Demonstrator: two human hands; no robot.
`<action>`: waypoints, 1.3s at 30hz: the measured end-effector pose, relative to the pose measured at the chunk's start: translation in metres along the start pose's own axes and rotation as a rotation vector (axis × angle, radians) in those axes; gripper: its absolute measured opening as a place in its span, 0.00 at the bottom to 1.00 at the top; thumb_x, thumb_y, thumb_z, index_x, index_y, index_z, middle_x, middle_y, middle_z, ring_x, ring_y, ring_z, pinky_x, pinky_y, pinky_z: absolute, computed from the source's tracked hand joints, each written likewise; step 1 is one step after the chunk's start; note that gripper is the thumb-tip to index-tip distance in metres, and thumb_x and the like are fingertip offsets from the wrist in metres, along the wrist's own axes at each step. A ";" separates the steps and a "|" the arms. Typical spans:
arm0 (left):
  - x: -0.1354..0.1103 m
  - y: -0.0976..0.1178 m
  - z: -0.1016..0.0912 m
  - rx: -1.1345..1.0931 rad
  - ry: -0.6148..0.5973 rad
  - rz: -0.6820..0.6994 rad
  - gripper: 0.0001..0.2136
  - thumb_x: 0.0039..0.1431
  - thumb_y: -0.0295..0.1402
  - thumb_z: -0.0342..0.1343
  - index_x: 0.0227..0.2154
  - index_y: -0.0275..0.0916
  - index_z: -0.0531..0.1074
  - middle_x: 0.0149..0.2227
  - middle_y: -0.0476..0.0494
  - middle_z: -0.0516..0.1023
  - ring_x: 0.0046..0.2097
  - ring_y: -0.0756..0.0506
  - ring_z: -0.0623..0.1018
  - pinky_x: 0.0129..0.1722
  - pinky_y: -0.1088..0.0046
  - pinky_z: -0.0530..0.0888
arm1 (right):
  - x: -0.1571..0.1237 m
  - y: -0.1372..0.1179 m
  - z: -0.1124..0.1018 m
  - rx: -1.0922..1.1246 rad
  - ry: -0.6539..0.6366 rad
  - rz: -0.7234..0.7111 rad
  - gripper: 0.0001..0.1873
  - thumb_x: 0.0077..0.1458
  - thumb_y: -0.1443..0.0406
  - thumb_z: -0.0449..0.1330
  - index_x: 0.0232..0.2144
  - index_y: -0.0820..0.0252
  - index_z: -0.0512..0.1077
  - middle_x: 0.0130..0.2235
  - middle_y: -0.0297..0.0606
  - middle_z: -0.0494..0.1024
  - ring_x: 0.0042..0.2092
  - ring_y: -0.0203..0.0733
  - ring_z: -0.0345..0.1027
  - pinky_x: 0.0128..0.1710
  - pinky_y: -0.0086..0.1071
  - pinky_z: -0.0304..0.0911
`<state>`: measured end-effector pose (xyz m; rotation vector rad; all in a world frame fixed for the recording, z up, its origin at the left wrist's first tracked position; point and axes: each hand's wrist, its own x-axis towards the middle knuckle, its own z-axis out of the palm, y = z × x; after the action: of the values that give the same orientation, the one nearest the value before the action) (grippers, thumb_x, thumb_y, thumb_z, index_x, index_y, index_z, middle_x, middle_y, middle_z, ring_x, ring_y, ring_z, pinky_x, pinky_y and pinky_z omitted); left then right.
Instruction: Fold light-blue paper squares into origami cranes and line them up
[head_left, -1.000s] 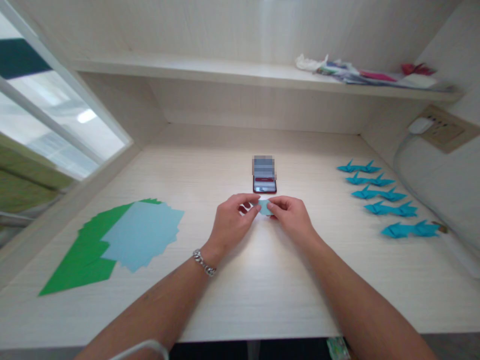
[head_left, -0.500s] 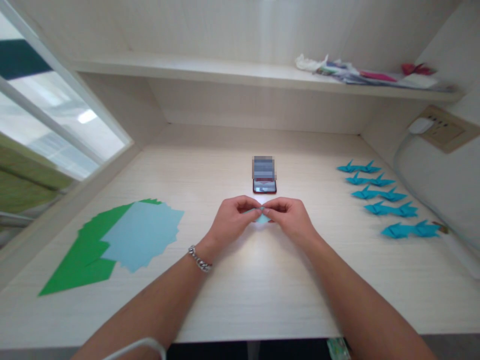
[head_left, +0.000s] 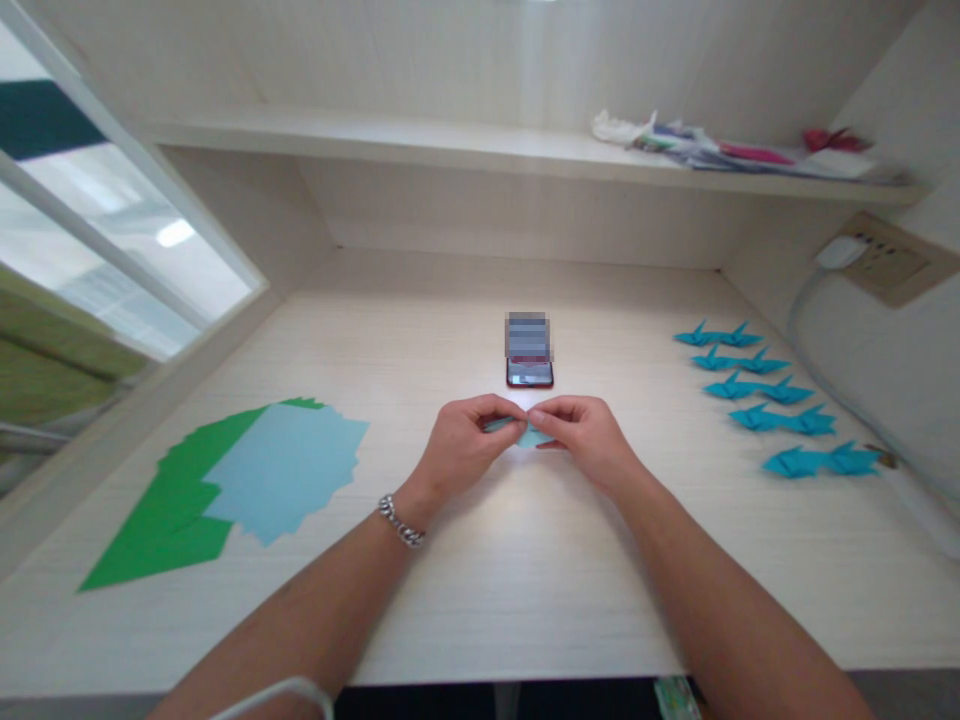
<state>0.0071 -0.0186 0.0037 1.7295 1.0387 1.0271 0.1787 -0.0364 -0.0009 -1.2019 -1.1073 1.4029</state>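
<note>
A small folded piece of light blue paper (head_left: 529, 434) is pinched between both hands above the middle of the pale wooden desk (head_left: 487, 560). My left hand (head_left: 463, 443), with a metal bracelet at the wrist, grips its left side with closed fingers. My right hand (head_left: 584, 437) grips its right side, thumb and fingers pressed together. The fingertips of both hands meet over the paper and hide most of it. A phone (head_left: 529, 349) lies on the desk just beyond the hands.
A fanned stack of light blue sheets (head_left: 289, 466) lies on green sheets (head_left: 165, 515) at the left. Several teal origami cranes (head_left: 765, 390) stand in rows at the right. A shelf (head_left: 450, 140) holds papers; a wall socket (head_left: 885, 255) and cable are at far right.
A second ago the paper showed flat between the thumbs; the hands then drew together and lowered slightly, closing over it. Since half a second ago almost nothing has moved.
</note>
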 end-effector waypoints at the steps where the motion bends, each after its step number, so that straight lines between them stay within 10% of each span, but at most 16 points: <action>1: 0.000 0.000 0.000 0.004 0.000 -0.003 0.05 0.51 0.32 0.59 0.31 0.38 0.78 0.31 0.45 0.80 0.33 0.48 0.77 0.36 0.72 0.73 | 0.000 0.000 0.000 -0.013 -0.004 0.003 0.14 0.40 0.57 0.68 0.28 0.61 0.78 0.28 0.37 0.78 0.30 0.37 0.71 0.32 0.33 0.70; 19: 0.002 -0.011 0.003 -0.049 -0.028 -0.006 0.07 0.52 0.33 0.59 0.33 0.36 0.75 0.34 0.43 0.79 0.36 0.47 0.77 0.38 0.70 0.74 | 0.000 0.003 -0.001 -0.444 0.024 -0.210 0.07 0.50 0.64 0.60 0.29 0.61 0.77 0.31 0.38 0.79 0.32 0.40 0.71 0.34 0.33 0.64; 39: 0.005 -0.010 0.002 -0.256 -0.010 -0.148 0.07 0.47 0.27 0.62 0.31 0.34 0.72 0.28 0.47 0.76 0.30 0.51 0.75 0.31 0.75 0.71 | 0.003 0.005 0.002 -0.203 0.034 -0.173 0.05 0.43 0.68 0.63 0.27 0.61 0.71 0.28 0.34 0.75 0.30 0.36 0.68 0.33 0.31 0.63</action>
<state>0.0081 -0.0114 -0.0050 1.4285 0.9677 1.0088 0.1762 -0.0344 -0.0065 -1.2349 -1.3211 1.1561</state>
